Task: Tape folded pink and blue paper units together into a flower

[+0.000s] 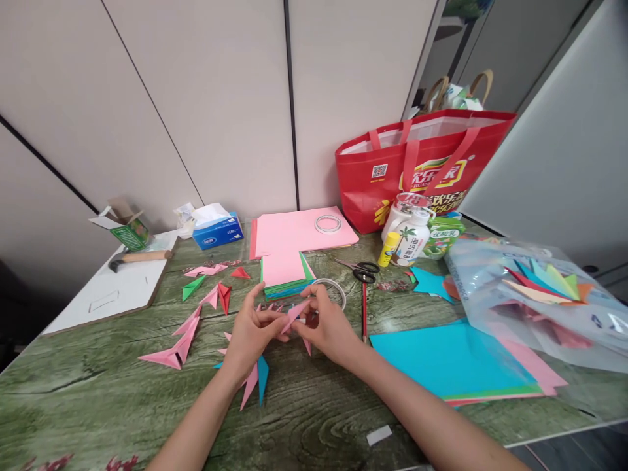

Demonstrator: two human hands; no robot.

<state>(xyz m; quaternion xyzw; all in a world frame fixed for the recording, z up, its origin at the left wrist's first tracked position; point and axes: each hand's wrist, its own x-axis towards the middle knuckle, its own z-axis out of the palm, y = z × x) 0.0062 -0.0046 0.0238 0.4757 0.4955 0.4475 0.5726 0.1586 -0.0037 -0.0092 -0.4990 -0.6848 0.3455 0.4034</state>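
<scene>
Between both hands, above the middle of the table, is a small folded piece of pink paper (296,315). My left hand (258,328) pinches its left side, and my right hand (324,322) grips the right side with thumb and fingers. Below my left hand lie pink and blue folded paper points (261,379), partly hidden by the wrist. A stack of small coloured paper squares (284,269) sits just beyond the hands. Close behind my right hand is a roll of tape (336,288), partly covered by the fingers.
Folded pink pieces (179,347) lie to the left, near a hammer (142,257) on a white board (88,297). Scissors (366,269), a red pencil (364,311), a glue stick (389,248) and blue sheets (446,360) are at right. A red bag (358,190) stands behind.
</scene>
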